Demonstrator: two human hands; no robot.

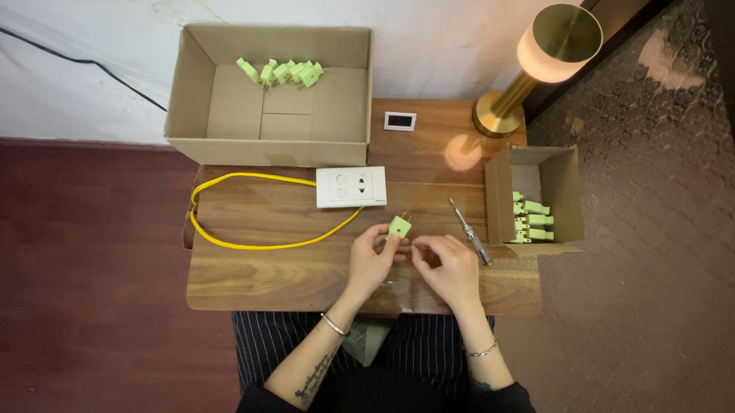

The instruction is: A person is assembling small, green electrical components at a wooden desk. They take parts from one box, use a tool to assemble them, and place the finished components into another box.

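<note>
Both hands are meeting at the table's point(243, 283) near middle, the left hand point(371, 262) pinching a green plug point(399, 226) in its fingers, the right hand point(451, 266) closing on it, while several plugs are sitting in the large box point(194, 86) and others are waiting in the small box point(570, 197).

Both hands meet over the near middle of the wooden worktop point(243, 279). The left hand point(371, 259) pinches a small green plug point(399, 226) at its fingertips; the right hand point(451, 266) is just beside it, fingers curled. A white socket plate point(351, 186) with a yellow cable point(252, 245) lies just beyond. A screwdriver point(469, 230) lies right of the hands. More green plugs sit in the large far box point(194, 86) and the small right box point(565, 189). A lit brass lamp point(544, 58) stands far right.
</note>
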